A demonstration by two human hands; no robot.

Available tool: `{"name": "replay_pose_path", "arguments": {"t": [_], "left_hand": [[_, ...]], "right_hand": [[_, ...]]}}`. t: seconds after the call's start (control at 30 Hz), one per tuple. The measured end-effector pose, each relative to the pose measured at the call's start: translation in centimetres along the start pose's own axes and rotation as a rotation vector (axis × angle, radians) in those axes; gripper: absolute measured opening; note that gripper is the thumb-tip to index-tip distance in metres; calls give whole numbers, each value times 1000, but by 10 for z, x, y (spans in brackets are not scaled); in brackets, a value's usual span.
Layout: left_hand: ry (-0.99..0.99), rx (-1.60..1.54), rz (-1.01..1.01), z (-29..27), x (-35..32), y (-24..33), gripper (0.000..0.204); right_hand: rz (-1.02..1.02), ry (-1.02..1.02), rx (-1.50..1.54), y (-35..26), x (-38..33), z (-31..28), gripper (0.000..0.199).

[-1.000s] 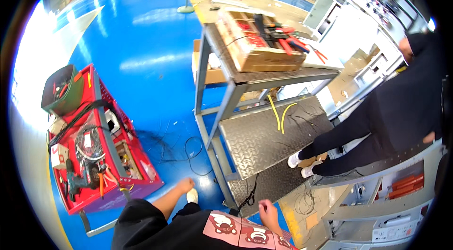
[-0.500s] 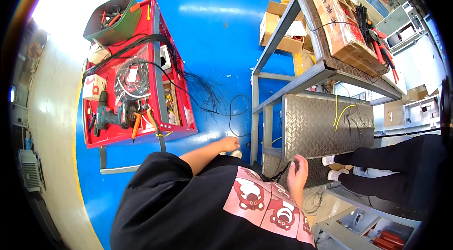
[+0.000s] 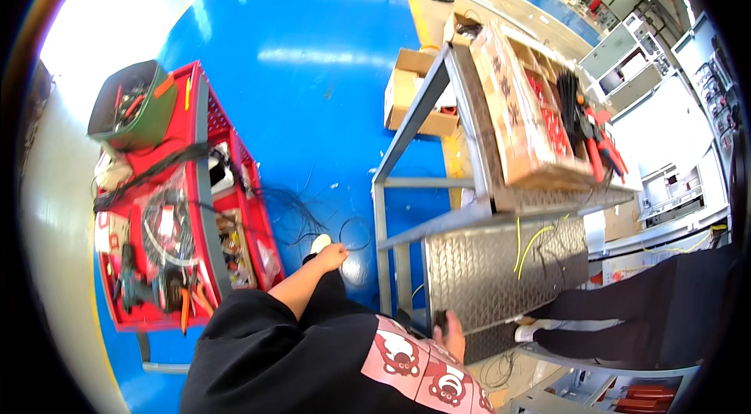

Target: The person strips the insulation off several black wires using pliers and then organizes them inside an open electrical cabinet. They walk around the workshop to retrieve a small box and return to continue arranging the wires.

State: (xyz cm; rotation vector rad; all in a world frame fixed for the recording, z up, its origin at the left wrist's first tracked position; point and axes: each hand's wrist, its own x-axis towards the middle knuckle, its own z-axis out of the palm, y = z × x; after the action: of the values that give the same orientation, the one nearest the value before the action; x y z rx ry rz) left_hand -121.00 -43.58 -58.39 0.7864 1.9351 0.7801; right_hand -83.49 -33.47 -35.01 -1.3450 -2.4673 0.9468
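My left hand (image 3: 335, 256) is held out in front of me over the blue floor, curled into a loose fist with nothing showing in it. Below it a light shoe (image 3: 321, 243) shows at the end of my black trouser leg. Close to my body, my right hand (image 3: 452, 338) is half curled beside the patterned metal step (image 3: 501, 269). Something small and dark lies against its thumb and fingers, too blurred to name.
At left stands a red tool cart (image 3: 205, 246) with a green bin (image 3: 133, 105), a cordless drill (image 3: 139, 289) and black cables. A steel frame (image 3: 415, 230) at right carries a cardboard box (image 3: 520, 113) and red-handled pliers (image 3: 602, 152). Another person's dark-trousered legs (image 3: 618, 320) are at lower right.
The cart and steel frame have shifted left and lower in view as I moved. My left hand has swung forward and left. My right hand appears lower, against the step's near edge.
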Motion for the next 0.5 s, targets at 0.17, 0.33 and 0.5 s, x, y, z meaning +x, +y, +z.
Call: {"name": "replay_pose_path", "arguments": {"t": [0.17, 0.33, 0.5], "left_hand": [[27, 91, -74, -64, 70, -33, 32], [108, -75, -126, -133, 108, -76, 31], [99, -227, -295, -199, 104, -106, 24]], "right_hand": [[326, -52, -93, -8, 20, 23, 60], [590, -203, -159, -17, 46, 38, 92], [771, -366, -197, -6, 60, 53, 118]]}}
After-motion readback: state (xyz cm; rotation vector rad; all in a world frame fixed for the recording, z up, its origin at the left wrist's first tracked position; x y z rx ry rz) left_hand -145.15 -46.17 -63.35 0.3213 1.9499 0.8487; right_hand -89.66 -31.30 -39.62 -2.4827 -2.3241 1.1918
